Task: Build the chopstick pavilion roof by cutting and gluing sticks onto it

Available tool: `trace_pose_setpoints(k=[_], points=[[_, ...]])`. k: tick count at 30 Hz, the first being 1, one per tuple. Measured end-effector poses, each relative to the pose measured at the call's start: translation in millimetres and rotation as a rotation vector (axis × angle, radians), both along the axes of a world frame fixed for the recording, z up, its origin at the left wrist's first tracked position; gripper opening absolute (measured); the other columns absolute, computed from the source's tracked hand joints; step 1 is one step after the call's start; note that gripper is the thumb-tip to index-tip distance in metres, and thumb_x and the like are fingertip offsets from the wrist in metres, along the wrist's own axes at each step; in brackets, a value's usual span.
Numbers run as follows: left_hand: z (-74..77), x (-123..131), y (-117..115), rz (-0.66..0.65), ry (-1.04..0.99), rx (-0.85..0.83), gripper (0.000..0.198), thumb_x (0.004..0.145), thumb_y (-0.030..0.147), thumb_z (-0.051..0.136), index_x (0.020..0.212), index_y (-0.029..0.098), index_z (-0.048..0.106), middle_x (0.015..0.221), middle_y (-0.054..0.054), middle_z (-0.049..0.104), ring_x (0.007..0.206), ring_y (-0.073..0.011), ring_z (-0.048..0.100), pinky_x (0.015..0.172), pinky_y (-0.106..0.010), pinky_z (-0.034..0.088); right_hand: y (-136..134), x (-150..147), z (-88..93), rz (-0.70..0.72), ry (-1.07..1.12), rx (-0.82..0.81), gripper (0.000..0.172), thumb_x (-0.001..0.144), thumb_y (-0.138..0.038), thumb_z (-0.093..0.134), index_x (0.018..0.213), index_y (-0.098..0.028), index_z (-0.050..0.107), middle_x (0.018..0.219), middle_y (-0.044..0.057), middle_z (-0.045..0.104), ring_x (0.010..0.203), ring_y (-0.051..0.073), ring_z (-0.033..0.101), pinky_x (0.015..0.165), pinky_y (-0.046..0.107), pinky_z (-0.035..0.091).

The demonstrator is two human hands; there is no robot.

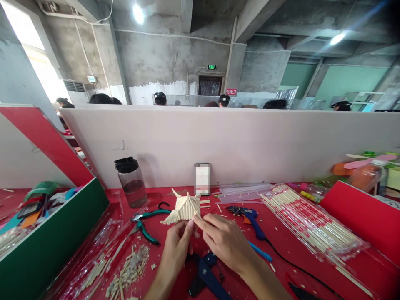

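A small roof-shaped model made of pale wooden sticks [185, 209] is held up over the red table [281, 241]. My left hand [176, 246] grips it from below with closed fingers. My right hand [222, 238] pinches its lower right edge with thumb and forefinger. Just right of the hands lies a blue glue gun [250, 218] with a black cord. Green-handled pliers [146, 225] lie to the left, and a blue-handled tool [206, 275] lies under my wrists.
A dark-lidded jar [131, 182] stands by the white partition [218, 141]. Packs of long sticks [309, 223] lie at right, cut stick pieces [125, 273] at front left, and a green box [46, 246] at far left. People sit beyond the partition.
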State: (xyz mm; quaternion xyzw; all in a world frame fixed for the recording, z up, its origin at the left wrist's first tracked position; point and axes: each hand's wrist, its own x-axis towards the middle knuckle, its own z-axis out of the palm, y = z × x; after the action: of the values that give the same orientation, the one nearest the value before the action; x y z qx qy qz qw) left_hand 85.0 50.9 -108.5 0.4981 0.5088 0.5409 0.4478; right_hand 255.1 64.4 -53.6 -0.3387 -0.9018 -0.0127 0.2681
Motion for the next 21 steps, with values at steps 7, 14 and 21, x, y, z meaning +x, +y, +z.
trace_pose_setpoints(k=[7,14,21], points=[[5.4,1.5,-2.3,0.002,-0.029,-0.005,0.053,0.089,0.065,0.060,0.079,0.012,0.066,0.070,-0.002,0.066,0.038,-0.0064,0.043,0.037,-0.019,0.026,-0.7,-2.1,0.1,-0.004,0.039,-0.032,0.040,0.101,-0.011,0.046,0.137,-0.025,0.056,0.100,0.005,0.073,0.089,0.020,0.070,0.077,0.029,0.053],[3.5,-0.9,-1.9,-0.023,-0.051,0.017,0.048,0.090,0.060,0.062,0.083,0.012,0.068,0.077,-0.004,0.069,0.038,-0.0056,0.046,0.038,-0.018,0.029,-1.3,-4.3,-3.4,-0.113,0.141,-0.090,0.029,0.097,-0.018,0.055,0.126,-0.022,0.053,0.099,0.007,0.074,0.086,0.023,0.073,0.074,0.032,0.054],[6.2,-1.0,-3.6,-0.033,-0.043,0.016,0.047,0.091,0.058,0.061,0.081,0.012,0.066,0.074,-0.002,0.067,0.039,-0.0057,0.046,0.038,-0.018,0.029,-2.4,-4.3,-1.0,-0.066,0.105,-0.064,0.032,0.097,-0.014,0.056,0.128,-0.023,0.055,0.097,0.005,0.075,0.086,0.022,0.072,0.073,0.030,0.053]])
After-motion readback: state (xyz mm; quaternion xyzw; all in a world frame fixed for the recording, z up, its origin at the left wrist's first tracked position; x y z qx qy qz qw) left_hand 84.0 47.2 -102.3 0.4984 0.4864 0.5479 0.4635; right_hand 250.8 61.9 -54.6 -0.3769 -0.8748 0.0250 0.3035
